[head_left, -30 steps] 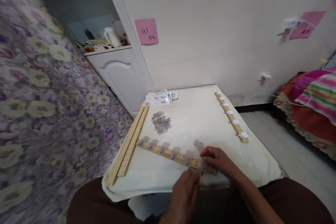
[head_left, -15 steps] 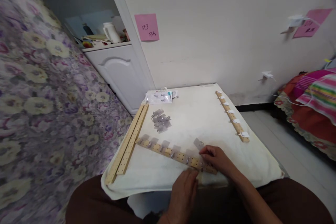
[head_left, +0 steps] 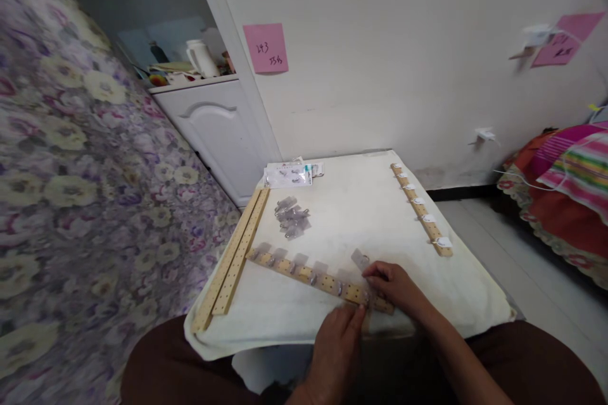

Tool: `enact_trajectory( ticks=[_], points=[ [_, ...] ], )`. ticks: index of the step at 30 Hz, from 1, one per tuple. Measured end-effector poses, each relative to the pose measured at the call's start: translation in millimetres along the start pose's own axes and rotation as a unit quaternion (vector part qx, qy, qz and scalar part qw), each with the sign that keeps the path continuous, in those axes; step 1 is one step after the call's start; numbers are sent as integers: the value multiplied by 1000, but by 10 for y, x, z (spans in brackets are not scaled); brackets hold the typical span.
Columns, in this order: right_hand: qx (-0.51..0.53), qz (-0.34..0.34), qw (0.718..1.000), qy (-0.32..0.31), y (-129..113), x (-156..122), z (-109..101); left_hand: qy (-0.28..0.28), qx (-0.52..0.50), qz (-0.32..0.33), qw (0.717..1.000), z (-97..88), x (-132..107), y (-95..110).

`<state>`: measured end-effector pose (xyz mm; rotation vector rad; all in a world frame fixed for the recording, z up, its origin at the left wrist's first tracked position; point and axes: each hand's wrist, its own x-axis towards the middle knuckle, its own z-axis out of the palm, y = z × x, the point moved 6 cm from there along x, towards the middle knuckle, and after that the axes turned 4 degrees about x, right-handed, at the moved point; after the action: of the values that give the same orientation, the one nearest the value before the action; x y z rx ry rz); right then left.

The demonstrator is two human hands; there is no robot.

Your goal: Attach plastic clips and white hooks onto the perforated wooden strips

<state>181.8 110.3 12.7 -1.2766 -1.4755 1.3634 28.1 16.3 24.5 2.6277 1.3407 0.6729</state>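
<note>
A perforated wooden strip [head_left: 304, 274] lies slantwise near the table's front edge, with small metal hooks and clear plastic tabs spaced along it. Close to its right end, the fingertips of my left hand [head_left: 338, 335] press together at the front edge, touching a clear tab there. My right hand [head_left: 388, 283] is closed in a pinch just above the same end; what its fingertips hold is too small to make out. Beside those fingertips is a loose clear tab with a metal hook [head_left: 360, 259]. Further back lies a pile of similar clear tabs with hooks [head_left: 291, 218].
Two bare perforated strips [head_left: 237, 256] lie along the table's left side. Another strip [head_left: 422, 212] with white tags lies along the right side. Flat hook packages [head_left: 287, 175] rest at the back left corner. The cloth-covered table [head_left: 351, 202] stands against the wall, beside a floral curtain [head_left: 118, 171].
My left fingertips have shifted slightly right along the strip's front edge, onto the clear tab. My right hand keeps its pinch in nearly the same place.
</note>
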Motion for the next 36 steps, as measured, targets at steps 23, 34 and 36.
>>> enact_trajectory(
  ticks=[23,34,36],
  points=[
    [-47,-16,999,2,-28,-12,-2,41,31,31,998,47,16,-15],
    [-47,12,999,2,7,-24,12,55,22,44,997,-11,62,5],
    [-44,15,999,4,23,-23,12,59,27,44,997,-5,61,-1]
  ],
)
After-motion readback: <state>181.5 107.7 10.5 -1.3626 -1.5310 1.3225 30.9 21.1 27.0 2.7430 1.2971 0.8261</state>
